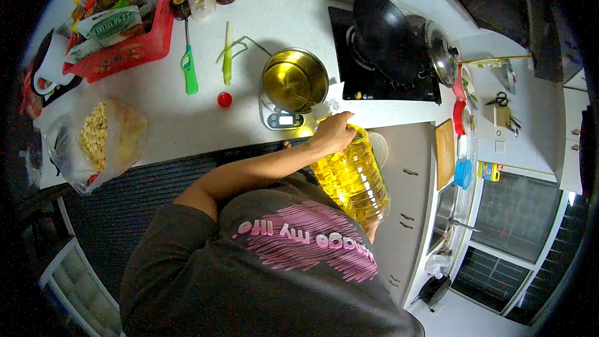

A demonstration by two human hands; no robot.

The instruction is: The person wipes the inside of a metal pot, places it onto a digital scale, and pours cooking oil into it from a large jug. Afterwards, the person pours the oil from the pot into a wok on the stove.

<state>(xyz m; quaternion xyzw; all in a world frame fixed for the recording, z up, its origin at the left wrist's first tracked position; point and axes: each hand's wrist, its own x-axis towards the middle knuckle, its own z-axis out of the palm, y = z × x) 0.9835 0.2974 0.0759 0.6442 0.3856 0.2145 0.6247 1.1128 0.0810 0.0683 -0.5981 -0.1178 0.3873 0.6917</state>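
A big clear bottle of yellow cooking oil [349,175] leans from my body toward the counter, its neck end near the pot. My left hand [334,134] is wrapped round the neck end, hiding the mouth. Low down, my right hand [372,228] holds the bottle's base, mostly hidden behind it. A metal pot [322,67] with yellow liquid in it stands on a kitchen scale [286,120]; I cannot make out the scale's reading. Left of the scale lies a red cap [224,99]. White tissue [334,95] sits beside the pot.
A scallion [228,56] and green lighter [189,72] lie farther left. A bag of peanuts [95,137] sits at the counter's left edge, below a red basket [128,59] of seasonings. At right, a black wok [387,37] rests on the stove [399,92].
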